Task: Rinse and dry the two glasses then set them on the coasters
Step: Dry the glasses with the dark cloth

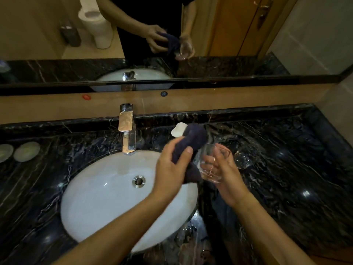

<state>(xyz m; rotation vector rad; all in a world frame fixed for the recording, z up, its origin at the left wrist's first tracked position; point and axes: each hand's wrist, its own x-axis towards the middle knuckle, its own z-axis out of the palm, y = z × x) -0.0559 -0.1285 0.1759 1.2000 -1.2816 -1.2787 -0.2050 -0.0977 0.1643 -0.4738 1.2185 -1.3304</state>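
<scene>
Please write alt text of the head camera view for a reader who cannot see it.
Over a white sink, the left hand grips a dark towel against a clear glass held by the right hand. A second glass lies on the black marble counter; two coasters sit far left.
</scene>
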